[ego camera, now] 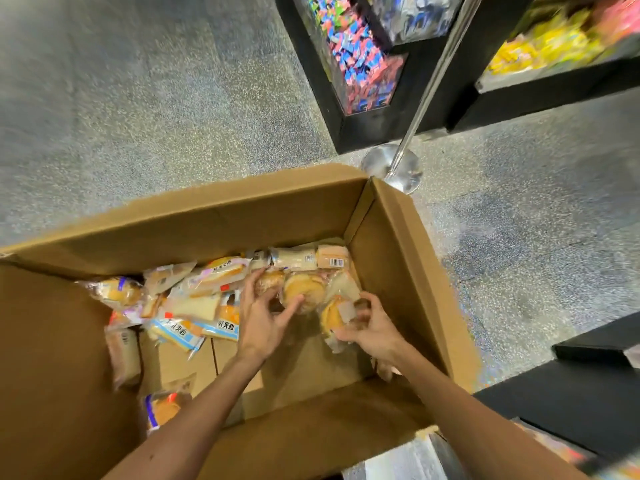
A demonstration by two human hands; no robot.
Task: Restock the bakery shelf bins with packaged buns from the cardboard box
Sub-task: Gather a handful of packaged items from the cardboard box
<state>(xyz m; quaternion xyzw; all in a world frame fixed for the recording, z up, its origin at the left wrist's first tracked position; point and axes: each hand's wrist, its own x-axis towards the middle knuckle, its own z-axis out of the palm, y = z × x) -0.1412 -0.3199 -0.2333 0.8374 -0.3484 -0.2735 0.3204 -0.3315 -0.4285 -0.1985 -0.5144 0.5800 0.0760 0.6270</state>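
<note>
Round golden buns in clear plastic wrap (306,289) lie in the big brown cardboard box (242,220), up near its 1 o'clock corner. The left hand (263,313) spreads its fingers and touches them. The right hand (372,327) curls its fingers round another wrapped bun (332,317).

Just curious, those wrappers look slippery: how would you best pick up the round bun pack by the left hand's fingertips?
Come from above, with the grip spanning the round bun pack across its sides, on the bun rather than the loose film. It lies flat and face up, and other packs crowd it, so only the top is open.
</note>
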